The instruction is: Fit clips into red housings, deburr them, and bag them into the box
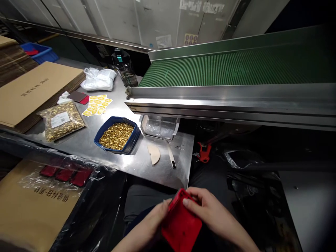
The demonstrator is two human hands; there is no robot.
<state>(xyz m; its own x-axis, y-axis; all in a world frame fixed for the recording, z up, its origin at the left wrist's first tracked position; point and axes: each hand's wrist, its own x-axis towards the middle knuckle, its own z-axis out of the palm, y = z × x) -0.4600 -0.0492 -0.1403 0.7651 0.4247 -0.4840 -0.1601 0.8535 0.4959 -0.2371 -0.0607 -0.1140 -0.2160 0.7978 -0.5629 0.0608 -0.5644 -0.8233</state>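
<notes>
Low in the view, both hands grip a red plastic case (181, 227), a shallow piece with raised edges, tilted over my lap. My left hand (156, 217) holds its left edge, and those fingers are slightly blurred and partly hidden behind it. At the upper right edge, my right hand (201, 206) has its thumb on the inner face and its fingers curled behind. On the metal table (131, 162) beyond my hands lie a pale half-round piece (153, 154) and a white-handled tool (171, 155). A blue bin (133, 140) of small gold metal parts (117, 135) stands farther left.
A green conveyor belt (204, 68) with a metal side rail runs to the right. Clear bag of gold parts (63, 120), yellow stickers (97, 105), a water bottle (125, 68) and stacked cardboard (34, 91) sit at left. Red pieces (65, 174) lie in a plastic-lined carton (39, 210).
</notes>
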